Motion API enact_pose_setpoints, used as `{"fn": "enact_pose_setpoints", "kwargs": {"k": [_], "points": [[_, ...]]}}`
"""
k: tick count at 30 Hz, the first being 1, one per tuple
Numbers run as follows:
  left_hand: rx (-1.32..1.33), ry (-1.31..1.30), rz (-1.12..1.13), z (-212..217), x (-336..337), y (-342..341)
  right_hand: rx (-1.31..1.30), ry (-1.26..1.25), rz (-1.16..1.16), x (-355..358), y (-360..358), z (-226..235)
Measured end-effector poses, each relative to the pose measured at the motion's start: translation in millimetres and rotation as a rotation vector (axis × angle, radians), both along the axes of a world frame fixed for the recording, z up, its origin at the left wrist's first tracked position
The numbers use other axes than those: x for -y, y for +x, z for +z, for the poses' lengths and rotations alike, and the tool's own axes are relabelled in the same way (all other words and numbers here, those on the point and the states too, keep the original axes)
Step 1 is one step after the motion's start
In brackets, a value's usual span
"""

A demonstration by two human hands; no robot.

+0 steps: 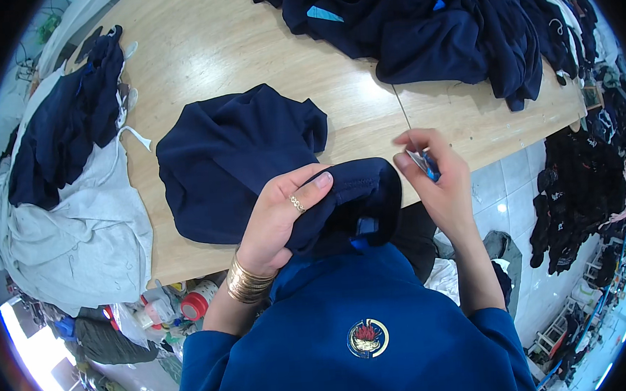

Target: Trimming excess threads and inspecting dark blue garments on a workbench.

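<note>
The person stands at the edge of a pale wooden tabletop (247, 49), working on a navy garment (239, 164) that spills from the table's near edge toward their chest. The left hand (278, 215) is closed around a bunched fold of that cloth, thumb on top, with a ring and stacked gold bangles at the wrist. The right hand (434, 177) is pinched shut on a small blue tool (426, 165), perhaps thread snips, held just beside the gathered fold; I cannot tell whether it touches the fabric. Judging by the piles, the work is somewhere in the middle: a heap of dark blue garments (424, 24) lies at the far side, and a smaller stack of navy and grey pieces (68, 174) sits to the left. Small light-blue tags (323, 13) show on the far heap, and a round gold-and-red badge (367, 338) marks the person's own blue top.
</note>
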State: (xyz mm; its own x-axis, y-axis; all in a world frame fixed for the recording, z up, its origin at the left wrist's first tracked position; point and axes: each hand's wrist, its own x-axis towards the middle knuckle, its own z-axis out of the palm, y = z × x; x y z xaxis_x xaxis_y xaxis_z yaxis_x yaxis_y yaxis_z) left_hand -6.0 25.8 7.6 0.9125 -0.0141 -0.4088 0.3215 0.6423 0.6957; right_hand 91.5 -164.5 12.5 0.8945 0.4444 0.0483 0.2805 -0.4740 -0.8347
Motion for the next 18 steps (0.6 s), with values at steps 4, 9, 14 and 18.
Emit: {"fn": "enact_pose_setpoints", "kwargs": {"k": [4, 9, 14, 18], "points": [[0.007, 0.161, -0.002, 7, 1, -3, 0.212, 0.029, 0.074, 3, -3, 13], [0.078, 0.259, -0.031, 10, 0, -3, 0.452, -0.19, 0.335, 7, -2, 28], [0.162, 0.399, -0.056, 15, 2, 1, 0.527, -0.219, 0.373, 6, -1, 33], [0.255, 0.539, -0.07, 19, 2, 3, 0.534, -0.225, 0.4, 6, 2, 33]]}}
